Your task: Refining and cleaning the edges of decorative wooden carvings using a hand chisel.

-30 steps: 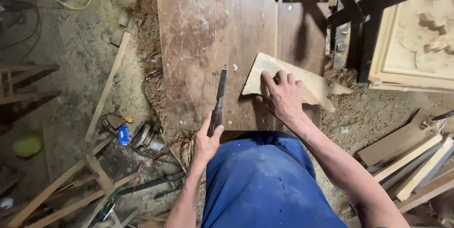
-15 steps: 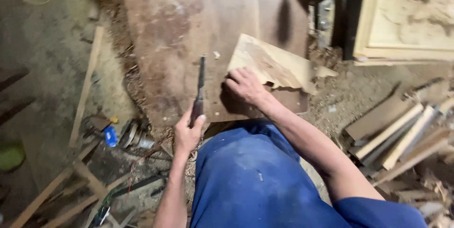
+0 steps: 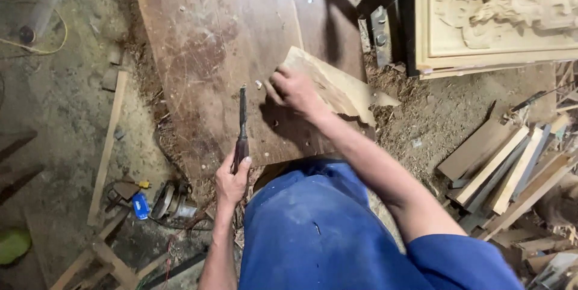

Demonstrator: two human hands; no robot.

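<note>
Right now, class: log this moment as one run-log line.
left hand: grips chisel | right hand: presses pale wood piece | surface: brown board

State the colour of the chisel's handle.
Dark reddish-brown, gripped in the left hand; the chisel shows best in the head view.

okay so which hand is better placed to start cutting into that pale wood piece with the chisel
Left, probably. The left hand already grips the chisel, its blade pointing up the board. The right hand rests on the pale wood piece, steadying it.
</note>
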